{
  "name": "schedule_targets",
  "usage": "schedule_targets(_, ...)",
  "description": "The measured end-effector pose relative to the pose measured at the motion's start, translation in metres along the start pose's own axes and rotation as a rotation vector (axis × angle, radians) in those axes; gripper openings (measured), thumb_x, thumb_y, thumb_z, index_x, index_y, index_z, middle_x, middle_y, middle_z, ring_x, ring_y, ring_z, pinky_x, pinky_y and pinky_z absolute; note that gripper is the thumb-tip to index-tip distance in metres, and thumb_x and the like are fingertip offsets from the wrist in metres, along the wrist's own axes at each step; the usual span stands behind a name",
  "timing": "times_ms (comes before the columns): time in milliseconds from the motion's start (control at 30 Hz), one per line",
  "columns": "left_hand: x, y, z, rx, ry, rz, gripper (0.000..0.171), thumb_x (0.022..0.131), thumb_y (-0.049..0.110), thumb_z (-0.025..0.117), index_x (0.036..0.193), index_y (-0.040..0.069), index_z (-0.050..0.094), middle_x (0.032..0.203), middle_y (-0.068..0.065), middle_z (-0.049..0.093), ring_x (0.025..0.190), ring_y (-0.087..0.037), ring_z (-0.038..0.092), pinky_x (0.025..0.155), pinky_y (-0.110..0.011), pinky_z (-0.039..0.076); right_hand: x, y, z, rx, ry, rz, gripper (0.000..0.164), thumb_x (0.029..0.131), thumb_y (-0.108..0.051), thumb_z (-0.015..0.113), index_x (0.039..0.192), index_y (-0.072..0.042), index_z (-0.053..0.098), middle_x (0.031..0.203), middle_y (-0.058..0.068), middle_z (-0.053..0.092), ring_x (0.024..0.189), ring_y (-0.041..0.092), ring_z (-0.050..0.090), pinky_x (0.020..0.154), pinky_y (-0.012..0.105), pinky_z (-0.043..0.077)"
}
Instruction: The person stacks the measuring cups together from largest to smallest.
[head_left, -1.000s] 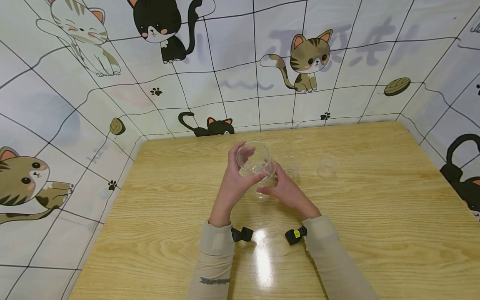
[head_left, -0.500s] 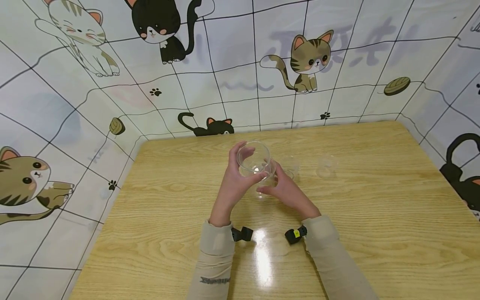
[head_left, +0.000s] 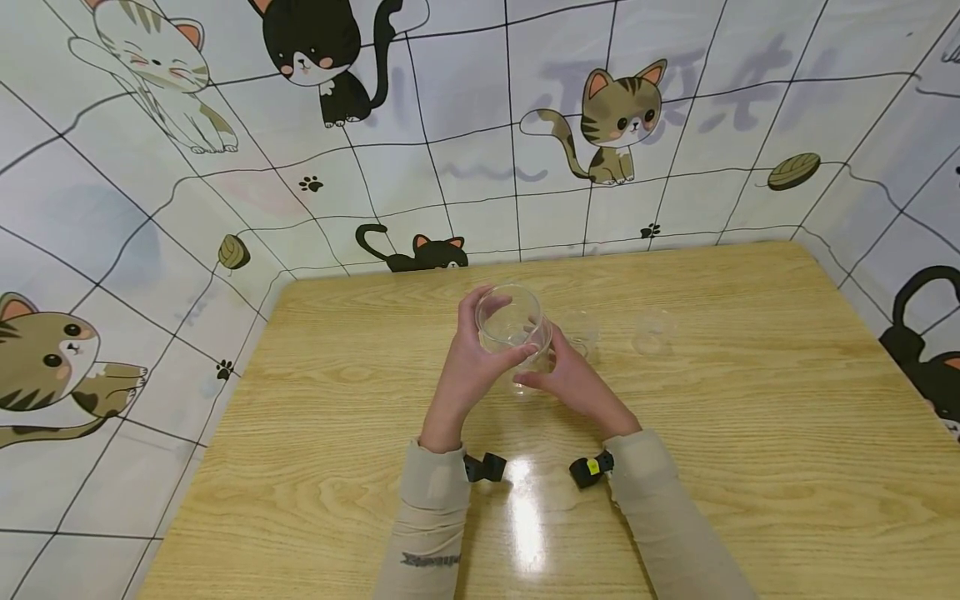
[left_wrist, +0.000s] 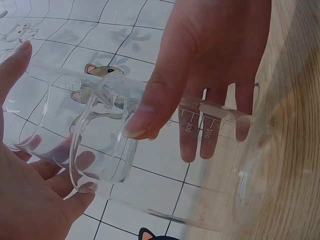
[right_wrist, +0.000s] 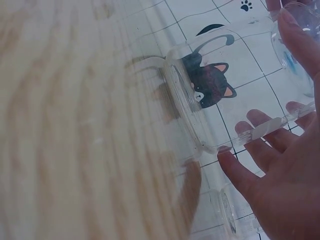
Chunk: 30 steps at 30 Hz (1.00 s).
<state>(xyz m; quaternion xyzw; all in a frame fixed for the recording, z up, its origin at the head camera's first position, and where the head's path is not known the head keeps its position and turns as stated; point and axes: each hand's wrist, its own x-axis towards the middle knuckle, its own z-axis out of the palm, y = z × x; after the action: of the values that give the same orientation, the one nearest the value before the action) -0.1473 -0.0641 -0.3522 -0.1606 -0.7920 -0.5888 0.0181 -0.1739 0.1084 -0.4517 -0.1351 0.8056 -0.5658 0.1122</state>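
My left hand (head_left: 480,354) grips a smaller clear glass beaker (head_left: 510,310), thumb on the near side and fingers round the far side. Its lower end sits inside the mouth of a larger glass beaker (left_wrist: 220,185) with white graduation marks, seen in the left wrist view. My right hand (head_left: 573,379) holds that larger beaker from the right; the right wrist view shows its fingers (right_wrist: 262,150) curled along the wall. Both beakers are tilted in the wrist views, the larger one's base nearer the table. Whether the base touches the table I cannot tell.
A clear glass item (head_left: 583,337) stands just right of my right hand, and another clear item (head_left: 655,335) farther right; their shapes are hard to make out. The wooden table (head_left: 337,467) meets cat-printed cloth walls (head_left: 480,183) at the back and sides.
Both hands stay almost in the same place. The rim of the smaller beaker has shifted very slightly downward and to the right in the head view.
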Motion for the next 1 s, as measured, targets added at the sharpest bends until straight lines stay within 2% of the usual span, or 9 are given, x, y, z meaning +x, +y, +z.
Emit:
schedule_targets(67, 0.000, -0.002, 0.000, 0.008, 0.003, 0.000, 0.085, 0.075, 0.017, 0.077, 0.139, 0.010, 0.021, 0.136, -0.009, 0.045, 0.134, -0.019, 0.031, 0.106, -0.052, 0.025, -0.001, 0.000, 0.001, -0.001, 0.005, 0.010, 0.092, 0.077, -0.038, 0.073, 0.146, -0.032, 0.013, 0.150, -0.002, 0.025, 0.132, 0.035, 0.031, 0.099, 0.057, 0.032)
schedule_targets(167, 0.001, -0.014, 0.001, 0.021, 0.010, -0.005, 0.086, 0.074, 0.023, 0.077, 0.139, 0.016, 0.021, 0.135, -0.002, 0.046, 0.134, -0.015, 0.030, 0.106, -0.051, 0.024, -0.001, 0.001, 0.001, -0.003, 0.009, 0.019, 0.093, 0.076, -0.039, 0.073, 0.147, -0.032, 0.012, 0.149, -0.003, 0.025, 0.132, 0.037, 0.032, 0.097, 0.058, 0.033)
schedule_targets(367, 0.004, -0.036, 0.003, 0.033, 0.026, 0.014, 0.089, 0.071, 0.034, 0.078, 0.139, 0.022, 0.022, 0.132, 0.011, 0.047, 0.133, -0.007, 0.031, 0.105, -0.049, 0.025, -0.003, 0.001, 0.004, -0.005, 0.019, 0.027, 0.091, 0.076, -0.039, 0.074, 0.142, -0.044, 0.012, 0.149, -0.003, 0.027, 0.130, 0.037, 0.034, 0.096, 0.057, 0.036)
schedule_targets(500, 0.002, -0.039, 0.004, 0.034, 0.036, 0.007, 0.088, 0.070, 0.040, 0.078, 0.138, 0.025, 0.024, 0.133, 0.016, 0.045, 0.133, -0.008, 0.031, 0.106, -0.046, 0.026, -0.004, 0.002, 0.005, -0.008, 0.022, 0.030, 0.092, 0.075, -0.040, 0.074, 0.141, -0.047, 0.010, 0.148, -0.004, 0.028, 0.129, 0.038, 0.035, 0.094, 0.056, 0.038)
schedule_targets(633, 0.001, -0.040, 0.004, 0.047, 0.044, -0.021, 0.088, 0.068, 0.045, 0.078, 0.137, 0.028, 0.026, 0.136, 0.019, 0.041, 0.132, -0.014, 0.032, 0.104, -0.045, 0.029, -0.005, 0.003, 0.006, -0.014, 0.025, 0.030, 0.092, 0.075, -0.040, 0.074, 0.141, -0.048, 0.010, 0.148, -0.003, 0.029, 0.129, 0.039, 0.036, 0.094, 0.057, 0.038)
schedule_targets(833, 0.001, -0.042, 0.004, 0.059, 0.046, -0.032, 0.090, 0.067, 0.048, 0.077, 0.138, 0.026, 0.027, 0.138, 0.016, 0.039, 0.132, -0.024, 0.034, 0.103, -0.044, 0.031, -0.006, 0.003, 0.008, -0.011, 0.029, 0.018, 0.091, 0.076, -0.039, 0.074, 0.140, -0.048, 0.010, 0.148, -0.004, 0.029, 0.130, 0.038, 0.035, 0.095, 0.057, 0.037)
schedule_targets(1000, 0.001, -0.044, 0.004, 0.064, 0.043, -0.055, 0.089, 0.066, 0.051, 0.077, 0.137, 0.030, 0.028, 0.139, 0.013, 0.039, 0.132, -0.023, 0.035, 0.103, -0.044, 0.032, -0.006, 0.004, 0.008, -0.006, 0.034, -0.002, 0.090, 0.076, -0.038, 0.074, 0.141, -0.046, 0.013, 0.147, -0.007, 0.031, 0.130, 0.036, 0.036, 0.096, 0.056, 0.036)
